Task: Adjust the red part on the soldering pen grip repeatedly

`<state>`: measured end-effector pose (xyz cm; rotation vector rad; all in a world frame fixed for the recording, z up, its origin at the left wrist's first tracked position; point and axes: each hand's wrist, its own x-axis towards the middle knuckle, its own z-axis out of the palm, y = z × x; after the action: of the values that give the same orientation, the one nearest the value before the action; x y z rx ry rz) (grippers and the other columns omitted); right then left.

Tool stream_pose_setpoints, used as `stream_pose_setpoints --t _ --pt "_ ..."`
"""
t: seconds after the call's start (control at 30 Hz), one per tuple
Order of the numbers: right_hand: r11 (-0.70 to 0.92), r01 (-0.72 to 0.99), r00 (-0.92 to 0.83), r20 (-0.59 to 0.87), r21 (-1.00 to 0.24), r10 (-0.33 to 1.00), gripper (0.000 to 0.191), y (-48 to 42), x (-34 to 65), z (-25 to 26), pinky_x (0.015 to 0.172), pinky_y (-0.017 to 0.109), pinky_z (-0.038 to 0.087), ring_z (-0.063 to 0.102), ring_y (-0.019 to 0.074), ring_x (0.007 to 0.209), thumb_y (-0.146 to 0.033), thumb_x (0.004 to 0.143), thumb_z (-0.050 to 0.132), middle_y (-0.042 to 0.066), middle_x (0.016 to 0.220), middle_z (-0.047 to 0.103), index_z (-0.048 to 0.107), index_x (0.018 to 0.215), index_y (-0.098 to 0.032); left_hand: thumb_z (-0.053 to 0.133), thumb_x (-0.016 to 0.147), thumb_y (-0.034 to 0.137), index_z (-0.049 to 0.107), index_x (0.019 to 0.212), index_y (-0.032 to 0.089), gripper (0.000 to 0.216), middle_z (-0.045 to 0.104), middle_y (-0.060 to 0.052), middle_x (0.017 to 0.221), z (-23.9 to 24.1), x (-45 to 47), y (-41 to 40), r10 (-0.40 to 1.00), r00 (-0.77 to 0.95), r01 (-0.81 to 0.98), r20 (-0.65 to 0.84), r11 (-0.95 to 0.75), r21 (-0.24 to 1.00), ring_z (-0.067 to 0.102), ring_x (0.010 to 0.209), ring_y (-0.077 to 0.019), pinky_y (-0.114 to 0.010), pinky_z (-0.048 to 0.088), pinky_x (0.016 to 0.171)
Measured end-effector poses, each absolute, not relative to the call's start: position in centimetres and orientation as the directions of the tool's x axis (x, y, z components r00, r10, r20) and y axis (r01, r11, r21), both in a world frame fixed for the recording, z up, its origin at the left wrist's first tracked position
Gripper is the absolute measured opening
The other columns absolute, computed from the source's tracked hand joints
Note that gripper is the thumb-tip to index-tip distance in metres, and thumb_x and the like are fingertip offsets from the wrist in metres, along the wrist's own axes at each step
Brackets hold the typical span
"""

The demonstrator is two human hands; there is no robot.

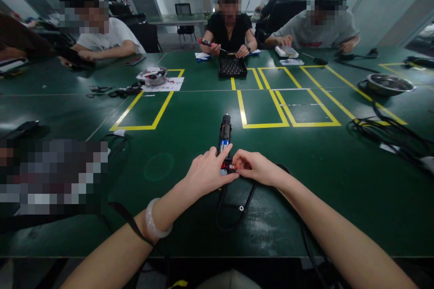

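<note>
A black electric screwdriver [224, 133] with a blue band lies on the green table [190, 113], pointing away from me. My left hand [207, 172] grips its near end, index finger stretched along the blue band. My right hand [253, 167] pinches a small red part [230, 167] at the same near end, fingers closed. A black cable [237, 205] loops from the tool toward me. A pale bangle [154, 226] sits on my left wrist.
Yellow tape rectangles [288, 108] mark the table. A black tray [232, 67] lies before the person opposite, who holds a red screwdriver [205, 43]. Two more people sit at far left and far right. A metal bowl [388, 83] and bundled cables [389, 135] lie right; a round dish [152, 74] lies left.
</note>
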<state>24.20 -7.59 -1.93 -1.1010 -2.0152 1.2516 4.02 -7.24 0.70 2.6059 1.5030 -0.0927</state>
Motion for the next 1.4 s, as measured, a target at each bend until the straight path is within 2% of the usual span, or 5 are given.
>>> stream_pose_setpoints --t 0.33,0.53,0.67,0.93,1.4 --pt "0.301 0.352 -0.562 0.056 -0.886 0.825 0.028 -7.9 24.0 -1.4 0.066 0.023 0.047 0.06 0.0125 0.072 0.001 0.075 0.049 -0.001 0.08 0.06 0.053 0.095 -0.019 0.046 0.082 0.075 0.023 0.155 0.032 0.088 0.055 -0.014 0.111 0.8 4.6 -7.4 0.873 0.475 0.88 -0.113 -0.473 0.043 0.061 0.098 -0.0305 -0.037 0.046 0.076" --pt "0.312 0.32 -0.577 0.077 -0.894 0.813 0.032 -7.9 24.2 -1.5 0.068 0.025 0.048 0.061 0.0129 0.074 0.001 0.075 0.046 0.001 0.085 0.062 0.052 0.1 -0.018 0.041 0.089 0.064 0.03 0.153 0.032 0.072 0.055 -0.013 0.106 0.6 5.1 -7.6 0.889 0.452 0.892 -0.073 -0.452 0.008 0.061 0.094 -0.0291 -0.037 0.046 0.074" --pt "0.273 0.293 -0.552 0.071 -0.916 0.83 0.026 -7.6 24.3 -1.7 0.068 0.025 0.049 0.061 0.0133 0.074 -0.004 0.079 0.048 0.001 0.083 0.063 0.053 0.1 -0.018 0.045 0.09 0.054 0.035 0.149 0.036 0.063 0.054 -0.01 0.103 0.5 5.1 -7.8 0.894 0.447 0.894 -0.045 -0.448 -0.023 0.06 0.095 -0.0277 -0.036 0.046 0.076" --pt "0.151 0.335 -0.337 0.032 -0.93 0.941 0.01 -5.9 26.6 -2.5 0.053 0.022 0.044 0.055 0.0104 0.058 -0.024 0.087 0.05 0.0 0.071 0.06 0.056 0.092 -0.017 0.045 0.088 0.06 0.035 0.149 0.036 0.066 0.055 -0.01 0.104 0.8 2.9 -6.5 0.881 0.467 0.88 -0.072 -0.471 -0.061 0.059 0.095 -0.0278 -0.035 0.046 0.075" --pt "0.037 0.211 -0.161 0.002 -0.977 0.987 0.016 -5.1 26.9 -3.8 0.037 0.017 0.035 0.05 0.0087 0.049 -0.03 0.084 0.052 -0.001 0.068 0.059 0.056 0.092 -0.017 0.027 0.086 0.075 0.018 0.156 0.033 0.082 0.054 -0.018 0.123 0.8 -10.8 2.7 0.975 0.1 0.984 -0.2 -0.126 -0.125 0.056 0.111 -0.0385 -0.045 0.045 0.084"
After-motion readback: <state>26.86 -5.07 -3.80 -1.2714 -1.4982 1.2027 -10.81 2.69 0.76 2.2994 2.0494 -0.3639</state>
